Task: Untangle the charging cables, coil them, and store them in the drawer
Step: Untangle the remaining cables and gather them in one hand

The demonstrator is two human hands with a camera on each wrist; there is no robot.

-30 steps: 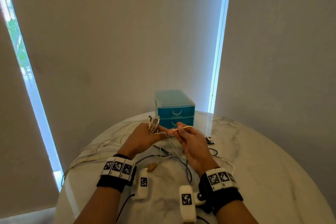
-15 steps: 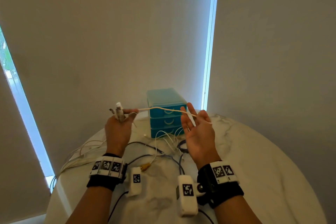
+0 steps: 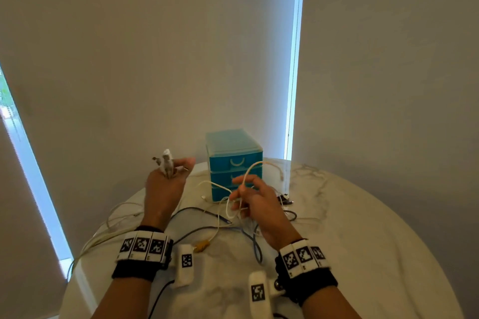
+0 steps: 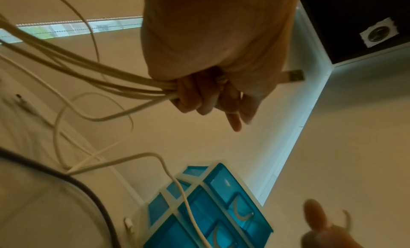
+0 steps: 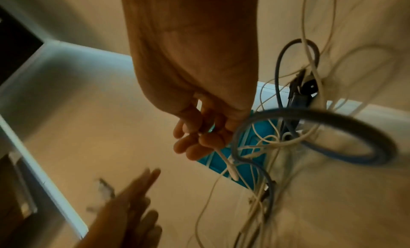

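My left hand (image 3: 173,172) is raised at the left and grips a bundle of white cables (image 4: 124,87) by their plug ends (image 3: 166,160); a USB plug (image 4: 293,75) sticks out past the fingers. To its right, lower down, my right hand (image 3: 242,198) pinches a loop of one white cable (image 3: 251,169), whose connector end (image 5: 231,167) hangs below the fingers. More white and dark grey cables (image 3: 207,215) lie tangled on the marble table (image 3: 363,254). Behind the hands stands the blue drawer unit (image 3: 234,160), its drawers closed.
A yellow-tipped connector (image 3: 202,245) lies between my wrists. A thick grey-blue cable loop (image 5: 321,134) hangs near the right wrist. A dark plug (image 3: 284,199) rests to the right of the drawers. White cables trail over the table's left edge (image 3: 85,248).
The hands were together low over the table, then spread with a white cable stretched between them. Now the right hand has dropped and closed on a loop of it; the left stays raised.
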